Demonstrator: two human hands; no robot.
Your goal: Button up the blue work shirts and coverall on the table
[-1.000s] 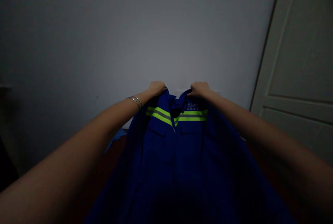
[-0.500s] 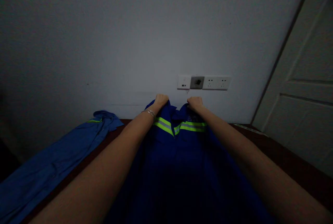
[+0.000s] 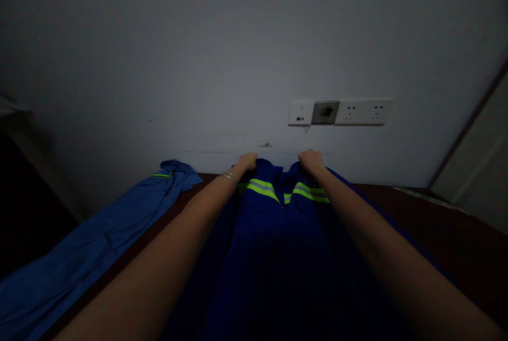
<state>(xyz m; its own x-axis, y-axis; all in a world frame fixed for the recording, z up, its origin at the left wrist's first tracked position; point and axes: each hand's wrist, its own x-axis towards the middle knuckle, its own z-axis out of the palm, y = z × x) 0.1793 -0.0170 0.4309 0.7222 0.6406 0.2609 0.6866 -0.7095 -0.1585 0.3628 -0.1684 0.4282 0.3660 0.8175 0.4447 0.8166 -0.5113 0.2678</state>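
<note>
A dark blue work garment (image 3: 273,235) with yellow-green and grey reflective bands stretches from the far edge of the dark red surface toward me. My left hand (image 3: 248,161), a bracelet at its wrist, is closed on the garment's upper edge left of the front opening. On the other side of that opening, my right hand (image 3: 311,161) is closed on the same edge. The fingertips of both hands are hidden. The near part of the garment is lost in shadow between my forearms.
A lighter blue garment (image 3: 115,230) with a reflective strip lies lengthwise at the left. Behind the dark red surface (image 3: 420,214) stands a pale wall (image 3: 222,66) with a row of sockets (image 3: 363,112). A thin pale strip (image 3: 431,199) lies at the right, near a door (image 3: 476,156).
The view has shifted right-to-left and closer to the wall, so the sockets appear larger. Both hands keep hold of the garment, whose top edge now sits lower and flatter against the surface.
</note>
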